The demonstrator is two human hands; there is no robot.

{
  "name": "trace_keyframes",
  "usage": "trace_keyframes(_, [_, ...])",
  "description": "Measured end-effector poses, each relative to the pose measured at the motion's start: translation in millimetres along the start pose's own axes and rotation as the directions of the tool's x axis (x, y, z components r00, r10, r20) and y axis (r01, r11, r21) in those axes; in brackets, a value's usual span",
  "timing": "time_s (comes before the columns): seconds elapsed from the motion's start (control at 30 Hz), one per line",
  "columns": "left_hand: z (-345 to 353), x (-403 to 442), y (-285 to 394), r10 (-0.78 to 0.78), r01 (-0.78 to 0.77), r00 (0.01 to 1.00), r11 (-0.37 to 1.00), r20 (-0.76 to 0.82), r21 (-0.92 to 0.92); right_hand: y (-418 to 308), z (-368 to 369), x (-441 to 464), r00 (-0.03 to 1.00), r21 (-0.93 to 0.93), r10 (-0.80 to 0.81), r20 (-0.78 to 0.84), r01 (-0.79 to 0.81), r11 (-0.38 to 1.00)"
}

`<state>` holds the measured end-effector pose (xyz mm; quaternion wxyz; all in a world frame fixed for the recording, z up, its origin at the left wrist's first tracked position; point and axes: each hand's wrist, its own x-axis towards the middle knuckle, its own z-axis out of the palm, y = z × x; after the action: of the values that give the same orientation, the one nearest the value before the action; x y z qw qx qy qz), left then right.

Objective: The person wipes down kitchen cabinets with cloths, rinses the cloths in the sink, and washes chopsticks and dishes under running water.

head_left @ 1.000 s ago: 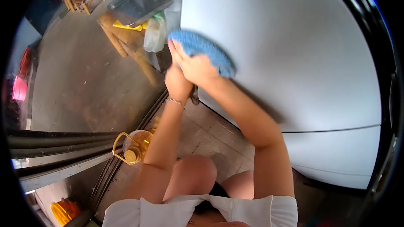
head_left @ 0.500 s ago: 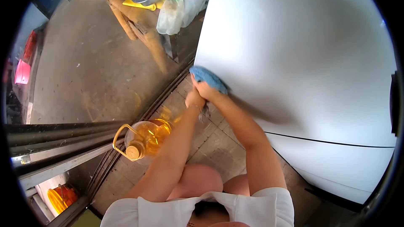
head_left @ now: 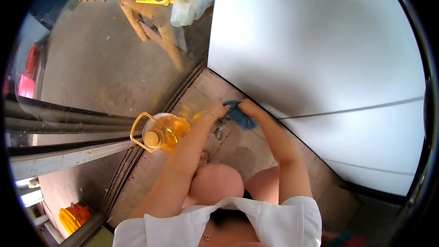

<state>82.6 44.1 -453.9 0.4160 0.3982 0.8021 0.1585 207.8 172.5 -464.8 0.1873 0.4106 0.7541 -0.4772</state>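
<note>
A blue cloth (head_left: 241, 117) hangs bunched between my two hands, above the tiled floor in front of the white appliance. My left hand (head_left: 218, 109) is closed at the cloth's left edge. On the other side my right hand (head_left: 247, 107) grips its upper right part, close to the lower edge of the white panel. Left of my left forearm stands a large clear bottle of yellow oil (head_left: 176, 132) with a yellow cap and loop handle.
The white appliance (head_left: 315, 32) fills the right side, with a seam across its front. A glass pane in a metal frame (head_left: 68, 158) runs along the left. Beyond it are a wooden stool (head_left: 151, 23), plastic bags (head_left: 185, 11) and a pink container (head_left: 26, 86).
Both hands have come down and away from the appliance's corner with the cloth. They were pressed together on it and are now apart, holding it between them. The view has shifted slightly.
</note>
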Motion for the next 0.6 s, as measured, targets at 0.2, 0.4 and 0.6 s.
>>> trace_keyframes(0.2, [-39.6, -66.5, 44.2, 0.406, -0.356, 0.902, 0.892, 0.149, -0.278, -25.4, -58.4, -136.2, 0.954, 0.823, -0.086, 0.286, -0.198, 0.532])
trace_keyframes(0.4, [-92.9, -123.4, 102.6, 0.487, -0.202, 0.871, 0.468, 0.060, -0.860, -29.3, -78.1, -210.3, 0.885, 0.875, -0.462, 0.063, 0.174, 0.452])
trace_keyframes(0.6, [-142.1, -166.7, 133.0, 0.567, -0.246, 0.824, 0.374, 0.011, -0.895, -33.8, -100.9, -271.2, 0.912, 0.324, -0.408, -0.046, 0.400, 0.857])
